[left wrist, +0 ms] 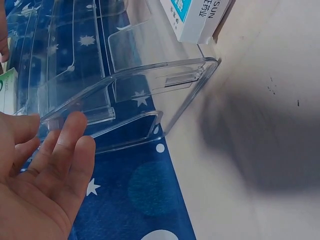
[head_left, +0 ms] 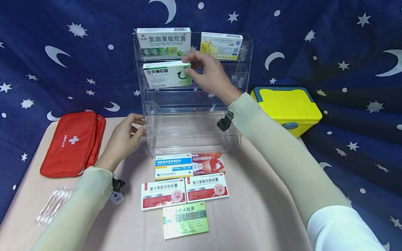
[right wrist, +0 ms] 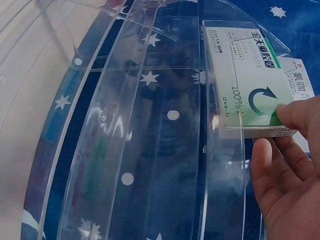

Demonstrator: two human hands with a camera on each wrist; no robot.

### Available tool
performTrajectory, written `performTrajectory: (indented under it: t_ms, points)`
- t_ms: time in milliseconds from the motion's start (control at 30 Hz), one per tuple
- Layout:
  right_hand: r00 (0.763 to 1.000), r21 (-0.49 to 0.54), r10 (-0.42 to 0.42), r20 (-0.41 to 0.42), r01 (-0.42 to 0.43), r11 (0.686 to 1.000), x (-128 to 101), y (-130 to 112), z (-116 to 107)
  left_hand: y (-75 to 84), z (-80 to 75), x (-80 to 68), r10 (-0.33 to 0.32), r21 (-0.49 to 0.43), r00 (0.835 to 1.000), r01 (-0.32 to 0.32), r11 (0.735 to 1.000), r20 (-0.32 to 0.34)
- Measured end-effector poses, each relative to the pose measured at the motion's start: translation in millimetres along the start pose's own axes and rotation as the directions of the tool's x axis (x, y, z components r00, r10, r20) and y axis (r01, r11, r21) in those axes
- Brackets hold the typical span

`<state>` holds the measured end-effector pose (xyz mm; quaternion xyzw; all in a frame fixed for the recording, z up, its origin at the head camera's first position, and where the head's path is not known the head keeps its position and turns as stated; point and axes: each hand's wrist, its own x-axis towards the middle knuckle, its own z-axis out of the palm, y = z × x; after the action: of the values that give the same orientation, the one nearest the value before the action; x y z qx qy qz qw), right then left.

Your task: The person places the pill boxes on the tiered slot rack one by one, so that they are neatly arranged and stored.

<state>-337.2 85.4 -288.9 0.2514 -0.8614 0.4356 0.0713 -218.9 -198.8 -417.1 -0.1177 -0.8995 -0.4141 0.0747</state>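
A clear tiered display rack (head_left: 194, 120) stands at the back of the table. My right hand (head_left: 209, 72) pinches the right end of a white-and-green medicine box (head_left: 164, 76), thumb on its front and fingers behind. In the right wrist view this box (right wrist: 245, 75) sits in the left part of the second tier. My left hand (head_left: 124, 139) is at the rack's left side, its thumb and loosely bent fingers right at the clear side edge. On the top tier are a white-and-green box (head_left: 164, 44) at left and a white-and-yellow box (head_left: 221, 46) at right.
Before the rack lie a blue-and-white box (head_left: 173, 166), a red box (head_left: 208, 163), two red-and-white boxes (head_left: 163, 194) and a green box (head_left: 185, 220). A red first-aid pouch (head_left: 70, 143) and packed cotton swabs (head_left: 54, 204) are left, a yellow case (head_left: 287, 107) right.
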Motion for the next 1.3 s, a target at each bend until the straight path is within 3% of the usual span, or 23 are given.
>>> performTrajectory:
  t_ms: [167, 367, 567, 733, 900, 1033, 1167, 1300]
  points:
    - [1.000, -0.042, -0.023, 0.013, 0.024, 0.999, -3, 4, 1, -0.1, 0.2, 0.1, 0.000, 0.002, 1.000, 0.000, 1.000, -0.002]
    - [0.994, -0.118, -0.104, -0.032, 0.099, 0.988, -14, 8, -3, 0.0, 1.2, 0.3, 0.011, -0.004, 1.000, -0.011, 1.000, -0.007]
    - [0.992, -0.062, -0.118, -0.052, 0.114, 0.991, -53, 19, -17, -0.7, 2.6, 0.0, 0.010, -0.013, 1.000, -0.010, 1.000, -0.004]
    - [0.985, -0.107, -0.140, 0.098, 0.151, 0.983, -108, 52, -18, -2.5, 2.7, -0.1, 0.015, -0.012, 1.000, -0.015, 1.000, -0.009]
    - [0.944, -0.214, -0.210, 0.256, 0.267, 0.939, -166, 80, -1, -5.6, 3.1, -1.2, 0.027, -0.012, 0.999, -0.027, 1.000, -0.026]
    - [0.914, -0.251, -0.275, 0.297, 0.353, 0.901, -197, 74, 10, -5.7, 3.0, -1.0, 0.041, -0.027, 0.999, -0.042, 0.999, -0.032]
    - [0.891, -0.177, -0.243, 0.384, 0.329, 0.928, -213, 60, 23, -5.1, 1.7, -1.5, 0.034, -0.048, 0.999, -0.036, 0.998, -0.042]
    - [0.844, -0.156, -0.194, 0.500, 0.309, 0.938, -238, 55, 42, -3.7, 3.4, -1.7, 0.024, -0.045, 0.999, -0.026, 0.999, -0.036]
